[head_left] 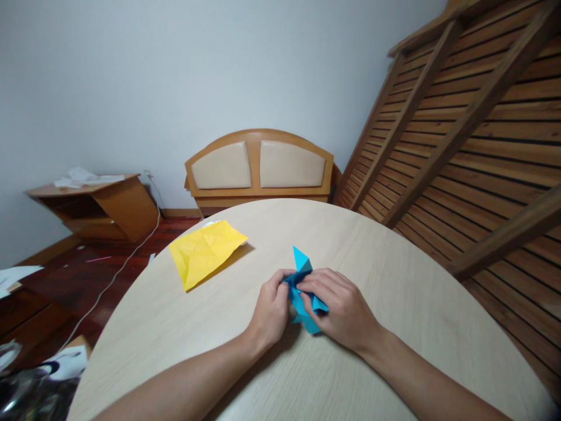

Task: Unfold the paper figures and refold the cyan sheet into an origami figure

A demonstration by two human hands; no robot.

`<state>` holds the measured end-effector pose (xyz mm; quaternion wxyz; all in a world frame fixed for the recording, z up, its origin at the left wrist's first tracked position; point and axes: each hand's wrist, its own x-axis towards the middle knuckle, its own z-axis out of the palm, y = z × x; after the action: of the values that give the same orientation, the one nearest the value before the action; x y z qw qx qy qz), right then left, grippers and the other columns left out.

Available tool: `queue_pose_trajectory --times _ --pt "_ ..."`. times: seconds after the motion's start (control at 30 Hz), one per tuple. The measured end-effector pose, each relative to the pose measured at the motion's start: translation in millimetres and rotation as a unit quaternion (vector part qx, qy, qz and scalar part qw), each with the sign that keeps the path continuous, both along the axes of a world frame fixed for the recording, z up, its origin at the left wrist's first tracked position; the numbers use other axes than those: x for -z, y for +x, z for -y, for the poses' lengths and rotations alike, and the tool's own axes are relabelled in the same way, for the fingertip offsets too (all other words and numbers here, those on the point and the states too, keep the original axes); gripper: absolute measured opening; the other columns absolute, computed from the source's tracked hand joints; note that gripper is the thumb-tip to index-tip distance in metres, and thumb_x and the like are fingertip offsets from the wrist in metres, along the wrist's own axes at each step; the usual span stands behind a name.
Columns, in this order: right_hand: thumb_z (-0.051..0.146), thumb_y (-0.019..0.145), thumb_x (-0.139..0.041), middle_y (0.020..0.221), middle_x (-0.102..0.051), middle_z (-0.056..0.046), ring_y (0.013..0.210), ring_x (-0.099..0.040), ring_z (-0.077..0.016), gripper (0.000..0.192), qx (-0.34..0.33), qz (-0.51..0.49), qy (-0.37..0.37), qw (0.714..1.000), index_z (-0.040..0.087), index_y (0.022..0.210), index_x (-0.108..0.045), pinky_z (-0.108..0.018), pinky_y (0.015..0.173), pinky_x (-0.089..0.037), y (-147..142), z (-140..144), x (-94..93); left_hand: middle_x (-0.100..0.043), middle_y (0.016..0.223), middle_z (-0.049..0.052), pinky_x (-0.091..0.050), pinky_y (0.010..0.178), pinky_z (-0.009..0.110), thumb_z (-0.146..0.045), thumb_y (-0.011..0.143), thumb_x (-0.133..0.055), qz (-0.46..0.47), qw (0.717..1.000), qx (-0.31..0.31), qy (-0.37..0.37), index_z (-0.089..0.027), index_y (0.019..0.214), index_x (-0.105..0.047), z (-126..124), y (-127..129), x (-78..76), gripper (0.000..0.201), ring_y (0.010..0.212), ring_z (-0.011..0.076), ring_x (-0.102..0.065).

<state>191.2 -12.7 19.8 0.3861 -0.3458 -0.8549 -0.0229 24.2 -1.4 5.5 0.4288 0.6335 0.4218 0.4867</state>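
Observation:
Between my two hands is a piece of folded blue paper, with one pointed flap sticking up and other corners showing below. My left hand pinches its left side between thumb and fingers. From the right, my right hand grips the paper, its fingers bent over the middle folds. Part of the folded shape is hidden under the fingers. A creased sheet of yellow paper lies apart from both hands, toward the table's far left edge.
The round light wooden table fills the foreground. Behind it stands a padded headboard. Wooden slatted panels lean at the right. A low cabinet with papers on top and a white cable are at the left.

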Motion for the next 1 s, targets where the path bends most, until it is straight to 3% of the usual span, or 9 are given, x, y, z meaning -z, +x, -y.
queue_pose_trajectory --times 0.2,0.47,0.67,0.87,1.0 --pt "0.019 0.080 -0.065 0.098 -0.072 -0.010 0.096 -0.065 -0.0269 0.024 -0.012 0.006 -0.005 1.000 0.017 0.104 -0.064 -0.042 0.086 -0.055 0.4 0.9 -3.5 -0.076 0.102 0.008 -0.048 0.092 0.034 -0.027 0.086 -0.046 0.063 0.998 -0.023 -0.013 -0.015 0.101 -0.071 -3.1 -1.3 1.8 0.032 0.098 0.0236 -0.066" --pt "0.005 0.073 -0.056 0.105 -0.074 -0.011 0.108 -0.063 -0.0286 0.042 0.019 0.039 -0.030 0.999 0.017 0.112 -0.066 -0.045 0.092 -0.054 0.3 1.0 -2.5 -0.075 0.112 0.012 -0.045 0.101 0.039 -0.037 0.083 -0.058 0.202 0.976 -0.017 -0.085 -0.013 0.098 -0.077 -12.7 -2.1 6.9 0.034 0.109 0.0285 -0.066" --pt "0.003 0.073 -0.060 0.113 -0.071 -0.010 0.119 -0.056 -0.0303 0.033 0.025 0.081 -0.061 0.995 0.019 0.101 -0.070 -0.048 0.098 -0.050 -2.7 3.0 -3.6 -0.075 0.109 0.013 -0.044 0.102 0.038 -0.036 0.083 -0.059 0.233 0.966 -0.002 -0.108 -0.012 0.099 -0.076 -15.8 -2.0 12.3 0.034 0.111 0.0285 -0.064" --pt "-0.002 0.072 -0.062 0.115 -0.071 -0.012 0.109 -0.059 -0.0298 0.042 0.049 0.053 -0.051 0.996 0.015 0.109 -0.069 -0.048 0.092 -0.053 -5.8 4.5 1.3 -0.074 0.086 0.007 -0.049 0.082 0.031 -0.035 0.083 -0.059 0.231 0.966 -0.031 -0.109 -0.014 0.083 -0.072 -18.9 -3.8 20.6 0.025 0.086 0.0222 -0.064" --pt "0.003 0.083 -0.061 0.108 -0.073 -0.012 0.106 -0.062 -0.0278 0.028 0.041 -0.002 -0.046 0.998 0.015 0.107 -0.067 -0.046 0.091 -0.055 -4.8 4.0 3.3 -0.068 0.074 0.003 -0.047 0.074 0.029 -0.036 0.081 -0.058 0.243 0.961 -0.041 -0.126 -0.015 0.077 -0.068 -19.1 -3.7 21.6 0.024 0.075 0.0195 -0.060"
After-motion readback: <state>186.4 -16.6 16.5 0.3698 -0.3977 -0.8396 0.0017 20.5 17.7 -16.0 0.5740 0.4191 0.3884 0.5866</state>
